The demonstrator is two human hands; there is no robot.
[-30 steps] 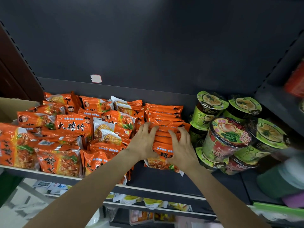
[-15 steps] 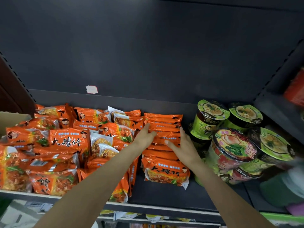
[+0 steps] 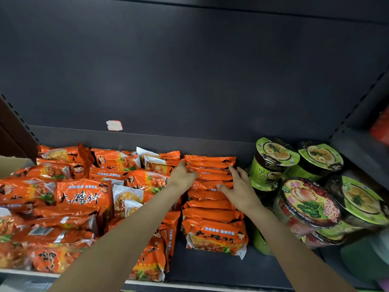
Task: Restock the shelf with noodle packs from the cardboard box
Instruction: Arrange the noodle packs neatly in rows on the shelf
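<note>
A row of orange noodle packs (image 3: 212, 216) stands on edge on the dark shelf (image 3: 210, 268), running from the front toward the back wall. My left hand (image 3: 182, 175) presses on the left side of the packs near the back of the row. My right hand (image 3: 240, 187) lies with spread fingers on the right side of the same packs. A loose pile of the same orange packs (image 3: 82, 199) fills the shelf's left half. A corner of the cardboard box (image 3: 12, 165) shows at the far left edge.
Green-lidded cup noodles (image 3: 275, 154) and a red cup (image 3: 307, 203) are stacked tilted just right of the row. A white sticker (image 3: 114, 125) is on the back panel. A side shelf (image 3: 362, 148) rises at the right. Bare shelf lies in front of the row.
Both hands have slid from the front packs toward the back of the row, and the row has been pushed deeper and straighter. The camera has moved closer.
</note>
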